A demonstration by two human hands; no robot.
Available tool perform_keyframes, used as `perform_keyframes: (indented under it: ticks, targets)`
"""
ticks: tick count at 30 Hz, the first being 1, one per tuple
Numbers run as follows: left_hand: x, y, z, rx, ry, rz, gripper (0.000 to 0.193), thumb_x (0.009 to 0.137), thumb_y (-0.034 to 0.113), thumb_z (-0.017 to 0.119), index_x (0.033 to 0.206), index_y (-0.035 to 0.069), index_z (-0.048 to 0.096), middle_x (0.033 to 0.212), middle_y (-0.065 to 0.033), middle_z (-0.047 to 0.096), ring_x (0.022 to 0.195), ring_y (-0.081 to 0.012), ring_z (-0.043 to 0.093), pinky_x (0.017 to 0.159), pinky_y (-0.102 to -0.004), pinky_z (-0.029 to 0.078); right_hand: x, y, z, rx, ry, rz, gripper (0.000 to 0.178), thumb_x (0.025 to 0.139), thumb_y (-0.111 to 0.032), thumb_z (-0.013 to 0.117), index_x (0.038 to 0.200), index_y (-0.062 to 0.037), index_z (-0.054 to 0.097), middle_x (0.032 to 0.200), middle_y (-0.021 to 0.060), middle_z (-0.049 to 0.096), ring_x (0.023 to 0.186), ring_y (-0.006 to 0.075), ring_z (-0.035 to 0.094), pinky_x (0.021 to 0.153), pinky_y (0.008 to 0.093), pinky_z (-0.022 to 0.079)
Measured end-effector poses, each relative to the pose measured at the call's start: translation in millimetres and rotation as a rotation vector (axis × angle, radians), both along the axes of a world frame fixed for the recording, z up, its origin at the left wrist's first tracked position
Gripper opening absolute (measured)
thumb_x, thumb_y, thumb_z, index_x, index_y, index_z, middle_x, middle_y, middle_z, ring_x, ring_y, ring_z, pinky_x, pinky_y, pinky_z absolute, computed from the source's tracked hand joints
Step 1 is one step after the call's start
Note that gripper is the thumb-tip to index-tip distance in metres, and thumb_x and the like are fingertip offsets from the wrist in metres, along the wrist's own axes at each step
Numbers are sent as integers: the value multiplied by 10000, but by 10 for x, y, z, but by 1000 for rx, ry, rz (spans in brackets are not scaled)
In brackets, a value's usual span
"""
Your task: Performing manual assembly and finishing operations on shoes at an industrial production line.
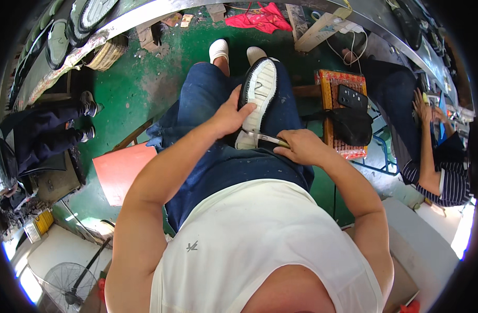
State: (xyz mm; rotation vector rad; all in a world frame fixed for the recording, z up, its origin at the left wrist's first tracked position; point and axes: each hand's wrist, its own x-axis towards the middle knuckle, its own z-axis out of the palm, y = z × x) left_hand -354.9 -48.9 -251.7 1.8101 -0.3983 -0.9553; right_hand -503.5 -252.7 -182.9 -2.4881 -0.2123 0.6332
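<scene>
- We count one shoe (265, 83), sole up on our lap, running from just ahead of the left hand (232, 113) to beside the right hand (301, 146).
- We count one metal tool (273, 139), reaching leftward from the right hand over the shoe's heel end; whether it touches, we cannot tell.
- Two white clogs (218, 50) sit beyond both hands.
- One phone (352, 97) and one black bag (349, 127) lie right of the right hand, on one beaded seat (328, 123).
- One pink board (119, 175) is left of and below the left hand.
- Our left hand clasps the shoe's left edge, thumb across the sole, forearm slanting up from lower left.
- Our right hand is curled around the tool's handle, knuckles up, forearm angled in from lower right.
</scene>
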Motion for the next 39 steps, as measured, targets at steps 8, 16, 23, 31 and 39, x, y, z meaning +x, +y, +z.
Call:
perform_keyframes:
  ticks: [8, 16, 23, 31, 39]
  targets:
    - [-453, 388, -94, -24, 217, -210, 941, 1008, 362, 556, 1601, 91, -122, 1638, -328, 44, 1547, -390, 75, 1234, -388, 166, -111, -333, 84, 171, 355, 70, 326, 917, -330, 668, 995, -14, 652, 881, 239, 679, 873, 446, 652, 772, 508, 503]
    - [-540, 253, 37, 52, -172, -154, 1026, 920, 280, 694, 1615, 86, -35, 1600, -341, 169, 1494, -433, 248, 1198, -402, 278, -3, -18, 26, 140, 52, -139, 373, 988, -380, 576, 1033, -14, 630, 967, 246, 685, 931, 457, 642, 815, 500, 501]
    - [-35, 514, 714, -401, 659, 225, 804, 967, 122, 671, 1604, 26, 191, 1527, -128, 437, 1350, -188, 462, 1115, -327, 392, 444, -440, 435, 142, -265, -328, 356, 959, -368, 619, 1073, -31, 634, 903, 210, 684, 870, 428, 670, 755, 498, 525]
    - [2077, -431, 2360, -307, 1, 200, 765, 930, 173, 692, 1564, -6, 303, 1408, -157, 572, 1220, -224, 595, 1061, -367, 464, 2115, -1419, 815, -236, -1053, -336, 428, 853, -356, 749, 1107, -41, 610, 977, 143, 640, 871, 387, 584, 806, 479, 450]
    - [4456, -2433, 2368, 287, -946, 54, 726, 899, 348, 700, 1535, 133, 423, 1398, -111, 599, 1187, -296, 631, 1031, -439, 476, 2909, -1923, 596, -356, -937, -473, 454, 858, -330, 757, 1140, -13, 595, 1057, 184, 643, 964, 387, 608, 872, 483, 479]
